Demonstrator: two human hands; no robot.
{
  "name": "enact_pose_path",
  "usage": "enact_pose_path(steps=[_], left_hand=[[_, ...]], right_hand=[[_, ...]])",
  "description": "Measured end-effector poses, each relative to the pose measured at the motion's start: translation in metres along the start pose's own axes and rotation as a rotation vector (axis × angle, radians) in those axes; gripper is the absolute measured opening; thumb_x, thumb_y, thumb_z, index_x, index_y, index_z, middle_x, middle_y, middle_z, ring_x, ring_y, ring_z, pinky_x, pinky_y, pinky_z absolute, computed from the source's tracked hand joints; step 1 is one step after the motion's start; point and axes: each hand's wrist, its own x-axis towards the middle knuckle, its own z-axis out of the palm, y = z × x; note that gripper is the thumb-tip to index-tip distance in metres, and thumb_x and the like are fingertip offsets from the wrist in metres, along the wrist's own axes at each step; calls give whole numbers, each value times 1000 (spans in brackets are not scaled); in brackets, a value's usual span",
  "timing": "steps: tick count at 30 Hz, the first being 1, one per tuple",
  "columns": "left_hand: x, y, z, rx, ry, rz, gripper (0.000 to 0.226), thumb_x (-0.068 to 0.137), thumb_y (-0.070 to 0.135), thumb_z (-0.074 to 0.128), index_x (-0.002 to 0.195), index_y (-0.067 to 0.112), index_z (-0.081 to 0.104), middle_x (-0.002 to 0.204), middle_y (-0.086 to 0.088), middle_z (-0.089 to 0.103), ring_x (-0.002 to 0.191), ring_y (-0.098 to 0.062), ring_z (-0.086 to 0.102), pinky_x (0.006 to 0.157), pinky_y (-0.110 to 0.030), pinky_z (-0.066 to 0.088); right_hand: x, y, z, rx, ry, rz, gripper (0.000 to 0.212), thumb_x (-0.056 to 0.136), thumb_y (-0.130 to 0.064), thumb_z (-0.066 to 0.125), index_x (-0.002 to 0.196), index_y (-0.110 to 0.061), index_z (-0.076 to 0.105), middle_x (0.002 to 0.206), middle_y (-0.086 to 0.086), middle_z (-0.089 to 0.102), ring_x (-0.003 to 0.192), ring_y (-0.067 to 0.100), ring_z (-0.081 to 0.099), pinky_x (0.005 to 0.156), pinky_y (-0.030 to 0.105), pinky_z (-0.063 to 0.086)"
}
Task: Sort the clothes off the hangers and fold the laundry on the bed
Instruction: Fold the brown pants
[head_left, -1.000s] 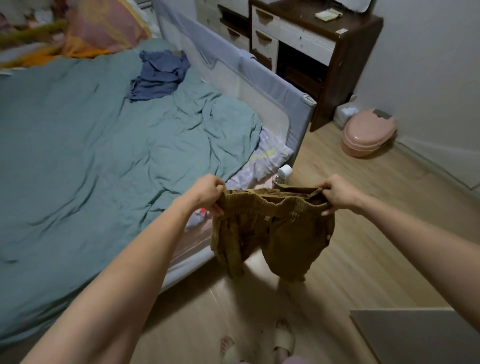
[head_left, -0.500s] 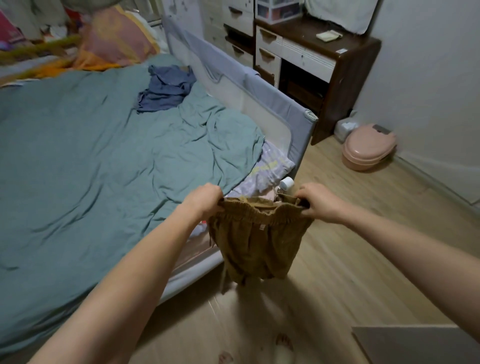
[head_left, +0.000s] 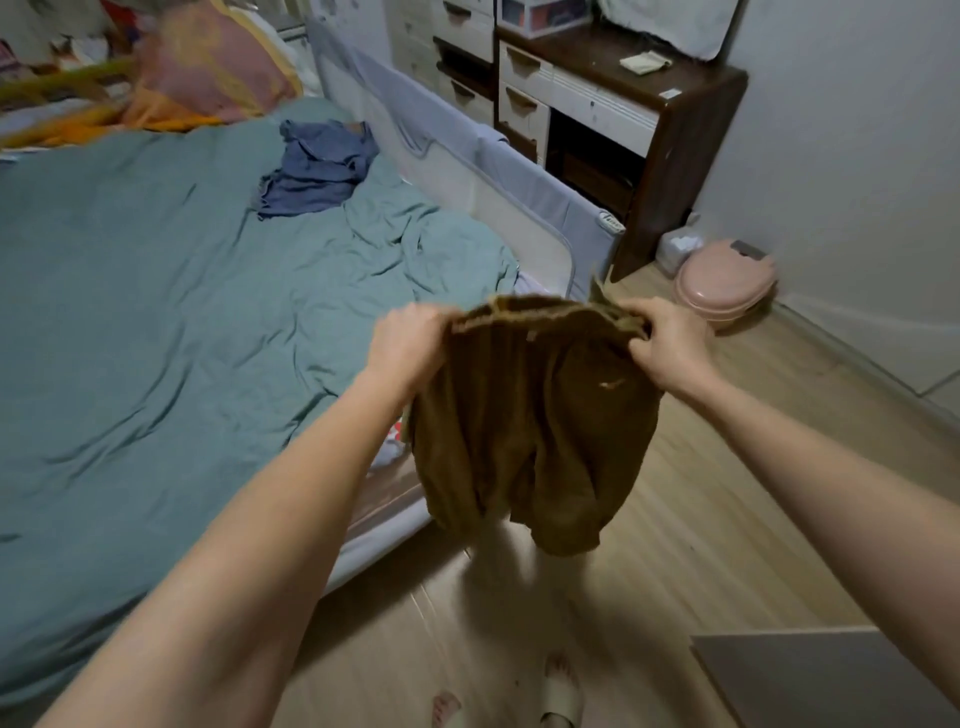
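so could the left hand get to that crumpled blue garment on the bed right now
Probably not yet: the left hand grips the brown corduroy shorts, and the crumpled blue garment lies far up the teal bedsheet, though nothing blocks the way.

Counting what is showing in the bedroom

Two hands (head_left: 410, 343) (head_left: 667, 343) are showing, with one brown shorts (head_left: 535, 426), one blue garment (head_left: 317, 171), one bed (head_left: 130, 312), one pink seat (head_left: 724, 283).

Both hands, left (head_left: 410, 345) and right (head_left: 667, 343), grip brown shorts (head_left: 530, 436) by waistband above floor (head_left: 691, 519) beside bed (head_left: 156, 312); blue garment (head_left: 317, 169) on bed.
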Motion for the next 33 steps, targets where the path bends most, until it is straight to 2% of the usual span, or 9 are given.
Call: enact_pose_path(steps=[3,4,7,10,14,20,25,29,33], left_hand=[[-47,7,49,76,-589,125,20,87,18,53,103,12,62,111,-13,65,99,-32,62,80,-36,52],[-50,6,53,91,-602,111,22,87,19,52,105,13,61,112,-12,64,101,-31,62,77,-33,49],[-37,2,46,149,-383,85,26,87,16,49,110,15,62,114,-10,64,108,-30,60,73,-31,41],[-36,-6,50,108,-254,156,24,86,10,50,104,13,64,111,-8,60,106,-29,57,74,-32,40],[-52,-12,71,-238,-222,322,25,74,-3,56,88,14,69,100,-5,54,93,-28,57,75,-40,48],[-68,14,65,-233,-279,379,32,74,6,55,99,23,63,94,3,60,95,-19,49,74,-37,45],[-71,21,70,-295,-349,375,26,73,6,57,86,26,47,83,9,48,88,-18,54,64,-30,38],[-75,24,68,-547,-501,301,41,75,3,47,113,20,48,90,0,54,87,-24,56,68,-33,43],[-77,30,67,-620,-422,337,63,83,46,35,141,23,35,94,-5,57,90,-24,55,78,-37,47]], right_hand=[[-47,20,32,-14,-639,-235,56,69,-8,52,113,-38,69,96,-12,70,93,14,65,78,28,49],[-52,25,40,7,-711,-276,56,65,-11,50,111,-37,70,95,-15,70,94,12,65,80,30,50],[-42,16,38,236,-638,-207,57,73,-4,55,123,-31,64,104,-15,67,96,8,63,82,24,50],[-40,5,36,205,-588,-140,66,78,-5,69,139,-21,48,103,-5,60,86,7,54,71,10,40],[-37,0,34,73,-769,-32,79,70,-34,83,137,-9,50,132,5,56,117,19,54,94,23,44],[-39,2,48,208,-844,53,50,72,-15,82,118,-16,64,104,-1,70,87,6,64,73,13,50],[-40,13,51,611,-956,287,34,83,-20,72,116,-14,67,104,4,73,98,18,69,92,30,53],[-36,24,49,603,-913,324,23,94,-14,58,115,-11,68,100,8,73,85,16,71,68,20,56],[-30,25,48,610,-792,312,23,89,-19,66,109,-10,71,90,7,74,68,9,69,60,17,52]])
